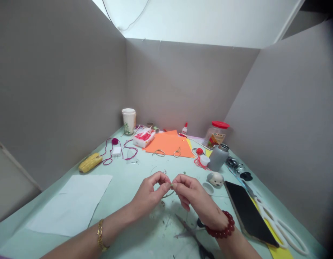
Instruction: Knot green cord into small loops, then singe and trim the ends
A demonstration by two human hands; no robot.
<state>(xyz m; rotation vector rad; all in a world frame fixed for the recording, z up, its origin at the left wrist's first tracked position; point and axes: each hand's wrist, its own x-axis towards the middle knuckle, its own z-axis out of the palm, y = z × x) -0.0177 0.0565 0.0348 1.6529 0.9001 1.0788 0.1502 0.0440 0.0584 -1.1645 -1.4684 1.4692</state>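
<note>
My left hand (150, 190) and my right hand (194, 197) meet above the pale green table top (123, 172), their fingertips pinching the end of a thin olive cord (168, 194). The cord sags in a small loop below the fingers. Under my right wrist lie a pair of steel scissors (192, 233), open and partly shadowed. A red beaded bracelet (222, 226) circles my right wrist, and a gold chain bracelet (101, 235) circles my left. Small scraps are scattered on the table beneath my hands.
Grey board walls (182, 86) surround the table. White paper (72, 205) lies left, and a black tablet (248, 212) lies right. Orange paper (169, 145), a magenta cord (111, 153), a toy corn cob (90, 162), a cup (128, 121), a jar (217, 133) and a bottle (218, 157) stand beyond.
</note>
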